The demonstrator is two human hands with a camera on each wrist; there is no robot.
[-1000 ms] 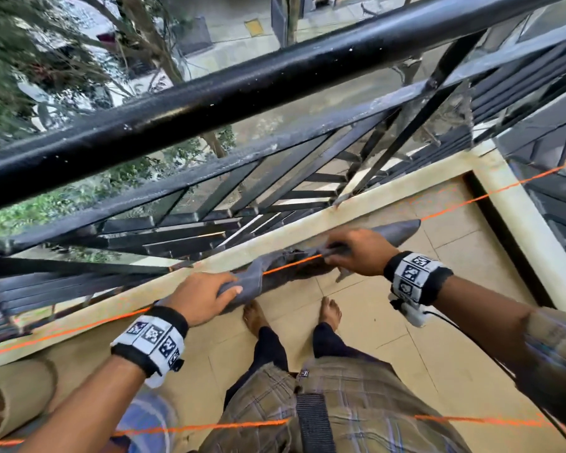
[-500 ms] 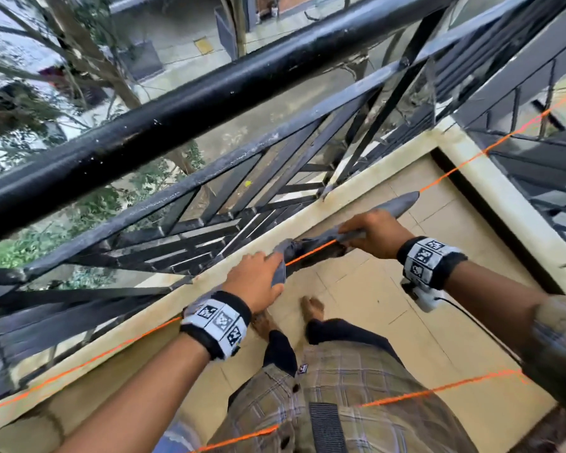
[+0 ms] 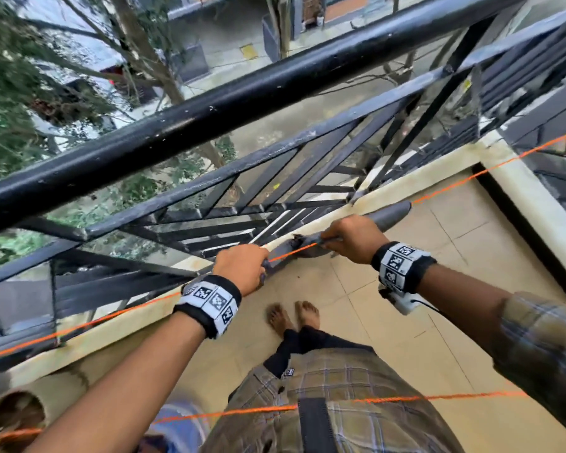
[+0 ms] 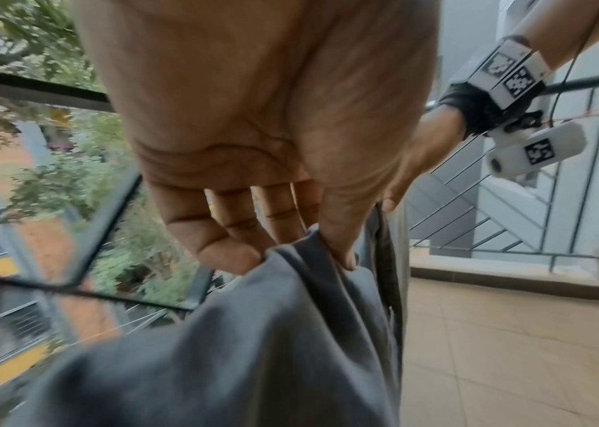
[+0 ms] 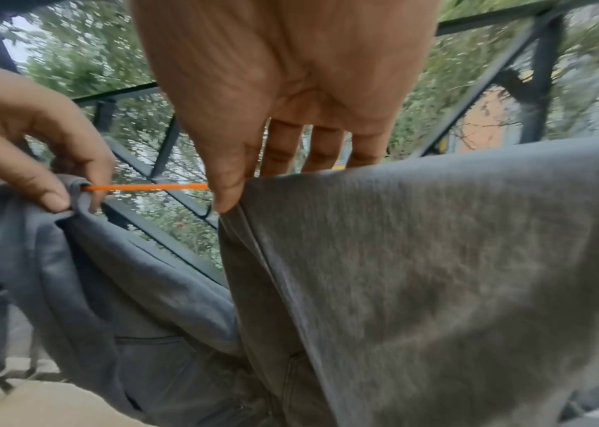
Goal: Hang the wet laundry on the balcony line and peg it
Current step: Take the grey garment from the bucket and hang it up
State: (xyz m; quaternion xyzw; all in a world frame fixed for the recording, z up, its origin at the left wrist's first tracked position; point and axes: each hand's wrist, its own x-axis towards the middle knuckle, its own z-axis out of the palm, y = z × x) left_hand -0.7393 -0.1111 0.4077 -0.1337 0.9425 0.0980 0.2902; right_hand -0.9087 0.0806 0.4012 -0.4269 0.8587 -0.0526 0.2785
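A grey wet garment (image 3: 389, 214) hangs folded over the orange line (image 3: 490, 170) beside the black balcony railing (image 3: 209, 116). My left hand (image 3: 242, 266) pinches its bunched left edge, thumb against fingers (image 4: 305, 254). My right hand (image 3: 353, 237) pinches the fold further right (image 5: 228, 199). A short stretch of bare orange line (image 5: 144, 187) shows between the two hands. In the wrist views the grey garment (image 5: 436, 274) drapes downward on both sides. No pegs are in view.
A second orange line (image 3: 438, 396) runs close to my waist. The tiled balcony floor (image 3: 455, 289) and my bare feet (image 3: 291, 317) lie below. A cream ledge (image 3: 536, 204) and more railing bound the right side. A rolled brown object (image 3: 10, 416) sits at lower left.
My left hand slid right along the line toward the right hand, bunching the garment's left part. The view swung left and the right hand kept its hold.
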